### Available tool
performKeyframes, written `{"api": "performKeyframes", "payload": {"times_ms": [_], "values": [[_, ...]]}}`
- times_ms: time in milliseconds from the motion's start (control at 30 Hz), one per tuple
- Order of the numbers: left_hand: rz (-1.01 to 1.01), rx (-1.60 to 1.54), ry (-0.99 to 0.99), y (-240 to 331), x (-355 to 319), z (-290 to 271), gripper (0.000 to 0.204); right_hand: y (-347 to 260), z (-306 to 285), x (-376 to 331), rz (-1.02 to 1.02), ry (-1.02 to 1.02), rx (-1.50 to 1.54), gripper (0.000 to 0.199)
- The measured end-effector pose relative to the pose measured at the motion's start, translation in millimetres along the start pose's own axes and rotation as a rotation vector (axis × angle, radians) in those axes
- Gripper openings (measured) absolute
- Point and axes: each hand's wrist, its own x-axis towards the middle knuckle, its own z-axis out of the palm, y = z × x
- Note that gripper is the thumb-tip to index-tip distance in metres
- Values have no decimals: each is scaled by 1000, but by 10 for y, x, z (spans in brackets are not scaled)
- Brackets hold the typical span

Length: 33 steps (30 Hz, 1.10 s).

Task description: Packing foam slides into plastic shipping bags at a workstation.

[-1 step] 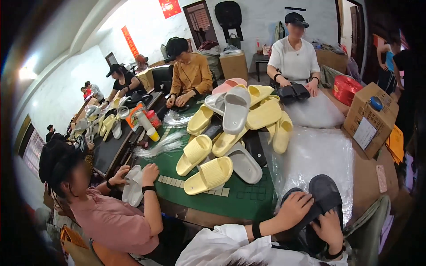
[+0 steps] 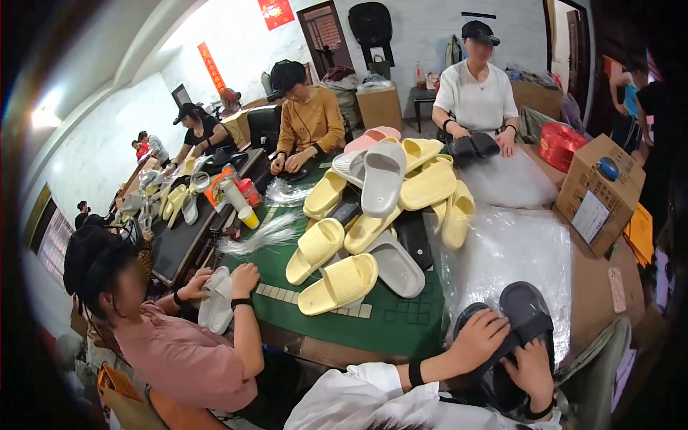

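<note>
Two black slippers [image 2: 525, 307] lie side by side at the lower right, over the near edge of a stack of clear plastic bags [image 2: 519, 251]. My left hand [image 2: 479, 340] rests over the left slipper, its fingers curled across the strap. The other slipper is gripped by my right hand [image 2: 531, 371], with the fingers at its strap and partly hidden. Beyond my left hand, a heap of slippers covers the green mat [image 2: 287, 315]: yellow ones [image 2: 338, 284], grey ones [image 2: 383, 175], a pink one [image 2: 370, 137] and some black ones.
A cardboard box [image 2: 598, 190] and a roll of red twine [image 2: 559, 145] stand at the right, near a pink phone [image 2: 616, 289]. A co-worker at my left handles a white slipper [image 2: 216, 304]. Across the table another person holds black slippers [image 2: 473, 148]. White strands [image 2: 261, 236] lie on the mat.
</note>
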Motion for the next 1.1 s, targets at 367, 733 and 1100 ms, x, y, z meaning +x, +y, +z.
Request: {"api": "performKeyframes", "payload": {"times_ms": [367,733,1100], "values": [[235,-381,-41,245,-55,-149,24,186,418,-31,104,-62,-77,43],[-538,-687,-142,55,-189,17,75,168,484,498,240,564,-63,24],[-525,-610,-562,-107,-259,100,84,166,439,949,457,591,-150,38]]}}
